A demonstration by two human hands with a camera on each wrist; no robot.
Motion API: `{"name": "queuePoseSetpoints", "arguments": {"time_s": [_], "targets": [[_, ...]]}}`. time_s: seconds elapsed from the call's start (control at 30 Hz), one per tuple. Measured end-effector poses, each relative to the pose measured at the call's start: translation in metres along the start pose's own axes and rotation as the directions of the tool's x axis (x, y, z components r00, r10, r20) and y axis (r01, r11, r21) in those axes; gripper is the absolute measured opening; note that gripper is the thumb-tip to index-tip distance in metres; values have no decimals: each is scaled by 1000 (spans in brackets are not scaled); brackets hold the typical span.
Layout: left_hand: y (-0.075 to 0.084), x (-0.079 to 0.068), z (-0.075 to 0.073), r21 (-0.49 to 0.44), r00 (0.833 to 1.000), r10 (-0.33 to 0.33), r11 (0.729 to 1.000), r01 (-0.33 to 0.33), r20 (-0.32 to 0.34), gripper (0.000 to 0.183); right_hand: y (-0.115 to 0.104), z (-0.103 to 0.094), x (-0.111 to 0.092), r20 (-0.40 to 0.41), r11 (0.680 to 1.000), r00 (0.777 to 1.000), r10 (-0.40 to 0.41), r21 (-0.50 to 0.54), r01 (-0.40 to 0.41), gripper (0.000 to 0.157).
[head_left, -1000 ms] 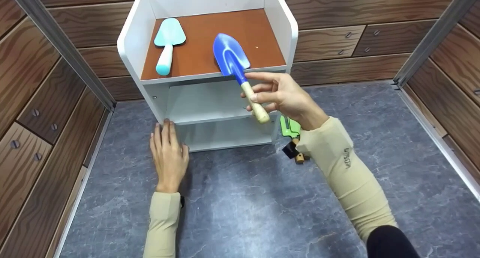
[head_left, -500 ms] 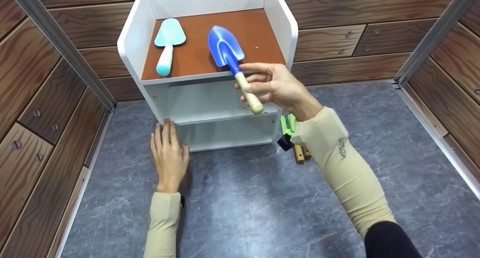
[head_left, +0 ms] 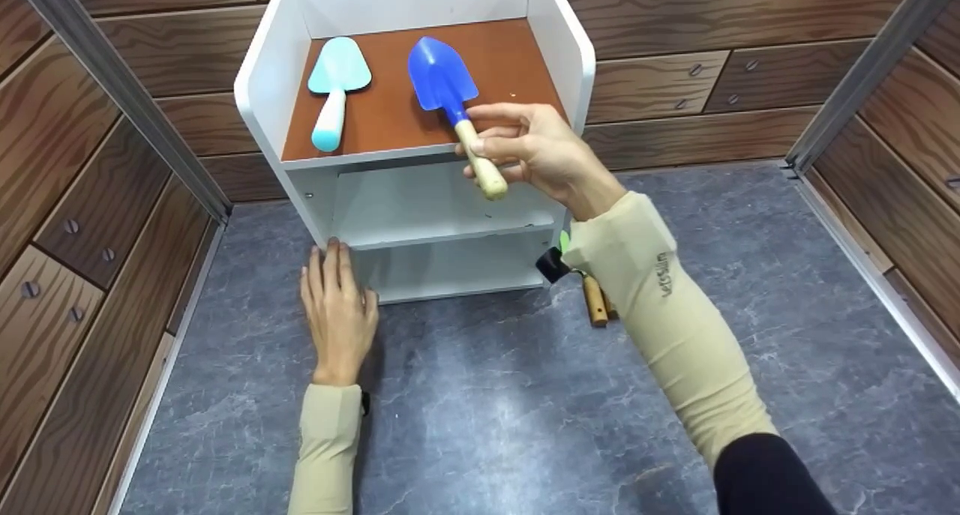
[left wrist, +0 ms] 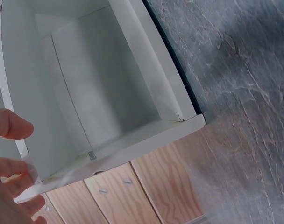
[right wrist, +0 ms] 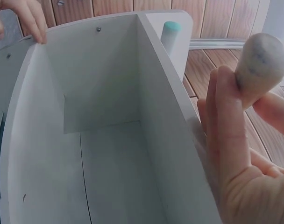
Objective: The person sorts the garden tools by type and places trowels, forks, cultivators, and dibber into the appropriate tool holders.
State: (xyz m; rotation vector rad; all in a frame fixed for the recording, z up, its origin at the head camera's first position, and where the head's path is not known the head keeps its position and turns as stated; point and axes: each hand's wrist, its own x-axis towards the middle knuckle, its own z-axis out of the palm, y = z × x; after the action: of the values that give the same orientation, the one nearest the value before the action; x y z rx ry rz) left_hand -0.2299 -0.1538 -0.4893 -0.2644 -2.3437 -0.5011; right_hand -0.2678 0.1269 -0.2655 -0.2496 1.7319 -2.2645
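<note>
My right hand [head_left: 544,151] pinches the pale wooden handle of a blue hand trowel [head_left: 442,73], its blade pointing away from me above the cabinet's brown top [head_left: 517,65]. In the right wrist view the butt of the handle [right wrist: 263,65] shows between thumb and fingers. My left hand [head_left: 341,312] rests with extended fingers at the front left edge of the white cabinet [head_left: 330,208]; the left wrist view has its fingers [left wrist: 13,126] by the side panel. A turquoise trowel with a white handle [head_left: 334,91] lies at the left of the brown top.
Two white compartments [head_left: 442,200] open toward me under the top. Beside the cabinet's right foot, wooden tool handles [head_left: 595,301] and a bit of green lie on the grey floor [head_left: 450,402], partly hidden by my right forearm. Wood-patterned walls [head_left: 720,20] enclose the space.
The right hand has carried the blue trowel forward and slightly left, farther over the brown top. The forearm now covers more of the green tool. The left hand has stayed in place.
</note>
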Motion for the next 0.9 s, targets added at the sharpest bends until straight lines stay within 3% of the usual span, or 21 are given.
{"name": "queuePoseSetpoints", "arguments": {"time_s": [0.63,0.9], "targets": [[1,1,0,-3,1000,-7,1000,7,-2,68,-13,17,20,-78,999,997,19,-45,-23,42],[0,0,-1,-2,1000,-14,1000,14,14,67,-19,24,34,-123,995,991,56,-71,-65,31]]}}
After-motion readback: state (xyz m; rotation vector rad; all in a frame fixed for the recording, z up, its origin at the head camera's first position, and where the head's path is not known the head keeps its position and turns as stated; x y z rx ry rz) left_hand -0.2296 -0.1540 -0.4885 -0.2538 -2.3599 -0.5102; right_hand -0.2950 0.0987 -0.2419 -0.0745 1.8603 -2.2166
